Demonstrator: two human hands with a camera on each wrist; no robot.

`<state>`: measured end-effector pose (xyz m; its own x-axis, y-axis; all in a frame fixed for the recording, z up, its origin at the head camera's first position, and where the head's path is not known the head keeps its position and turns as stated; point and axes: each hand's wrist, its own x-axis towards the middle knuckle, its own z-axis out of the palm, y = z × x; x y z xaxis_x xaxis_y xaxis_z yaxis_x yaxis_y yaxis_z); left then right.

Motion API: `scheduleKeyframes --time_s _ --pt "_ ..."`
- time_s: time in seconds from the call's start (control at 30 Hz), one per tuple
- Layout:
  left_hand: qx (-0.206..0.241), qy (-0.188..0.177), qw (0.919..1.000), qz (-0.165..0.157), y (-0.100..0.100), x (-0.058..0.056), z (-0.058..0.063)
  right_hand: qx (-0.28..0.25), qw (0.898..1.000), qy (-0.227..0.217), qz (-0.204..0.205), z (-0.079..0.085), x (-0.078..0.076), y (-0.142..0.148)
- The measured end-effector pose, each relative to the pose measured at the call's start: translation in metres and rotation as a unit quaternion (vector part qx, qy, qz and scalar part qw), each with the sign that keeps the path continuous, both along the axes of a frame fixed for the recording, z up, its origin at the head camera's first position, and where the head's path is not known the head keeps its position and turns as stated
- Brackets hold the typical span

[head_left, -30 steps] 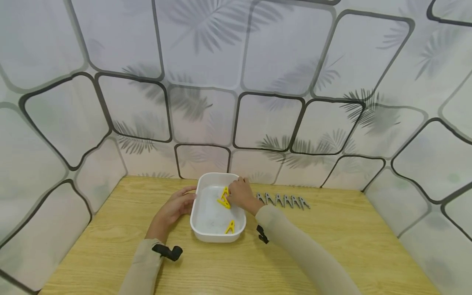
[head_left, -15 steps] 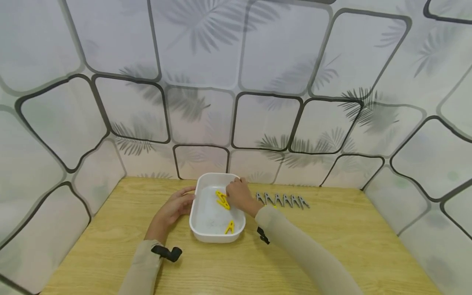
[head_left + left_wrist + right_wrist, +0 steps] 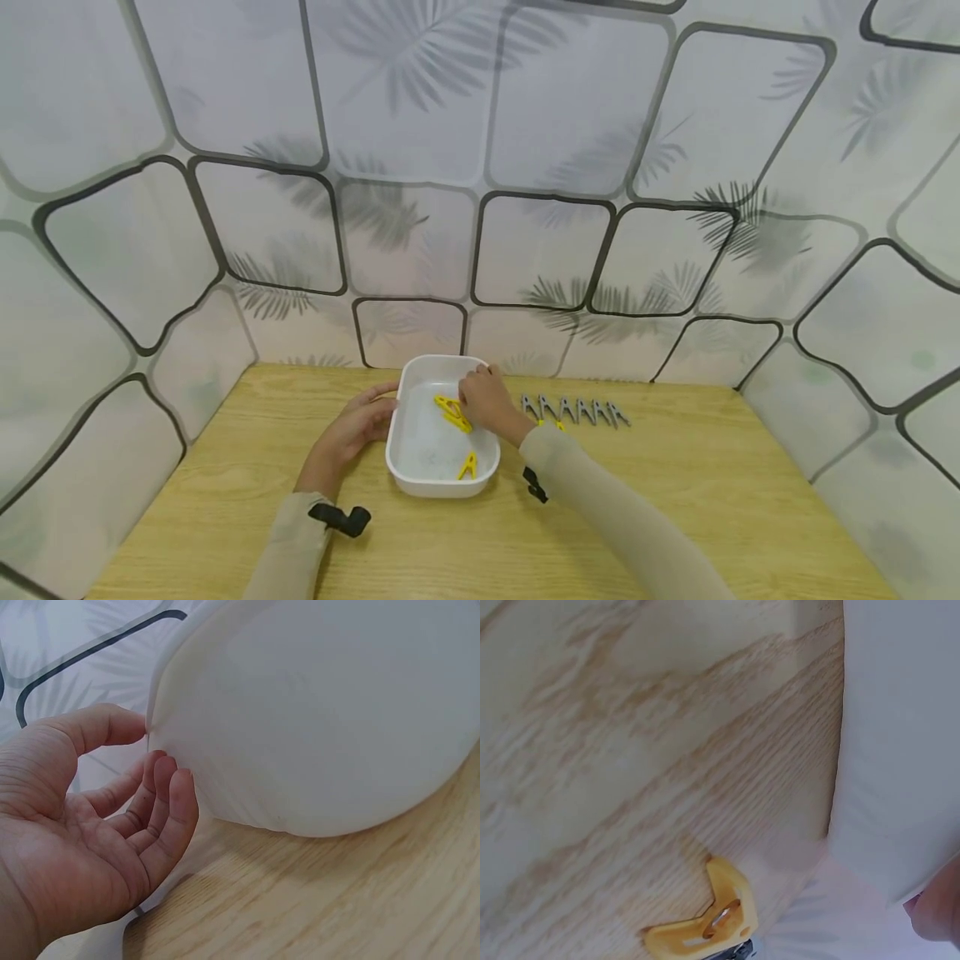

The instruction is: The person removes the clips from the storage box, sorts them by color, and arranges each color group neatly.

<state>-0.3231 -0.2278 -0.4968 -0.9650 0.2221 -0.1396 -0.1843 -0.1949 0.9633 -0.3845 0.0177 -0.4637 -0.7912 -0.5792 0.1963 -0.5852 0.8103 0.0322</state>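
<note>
A white plastic tub (image 3: 438,490) stands on the table with several yellow spring clips (image 3: 457,418) inside. One yellow clip (image 3: 468,467) lies apart near its front. My left hand (image 3: 360,427) is at the tub's left side; in the left wrist view its thumb touches the tub's edge, and the other fingers bend loosely by the wall. My right hand (image 3: 486,400) reaches over the right rim, knuckles up, at the clips. Its fingertips are hidden, so any hold on a clip cannot be seen.
Several grey spring clips (image 3: 567,408) stand in a row right of the tub. Two yellow clips (image 3: 559,426) show partly before the row, near my right sleeve; one yellow clip (image 3: 705,919) appears close up in the right wrist view. A patterned wall (image 3: 420,333) rises behind the table.
Inside the tub, the yellow clips beside my right hand have shifted left and toward me. Small yellow tips now show beyond my right sleeve. My left hand stays at the tub.
</note>
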Motion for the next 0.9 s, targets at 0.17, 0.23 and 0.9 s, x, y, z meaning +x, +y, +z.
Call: scheduleKeyframes --time_s 0.17,0.23,0.9 --pt "-0.001 -0.002 1.0 0.006 -0.001 0.002 -0.001 -0.036 0.999 0.019 0.01 -0.004 0.002 0.0" --pt "-0.003 -0.003 1.0 0.007 -0.001 0.003 -0.002 -0.047 0.998 0.025 0.012 -0.006 0.003 0.0" --pt "0.007 0.001 1.0 0.003 0.001 -0.001 -0.001 -0.231 0.965 0.094 0.074 -0.01 -0.002 0.008"
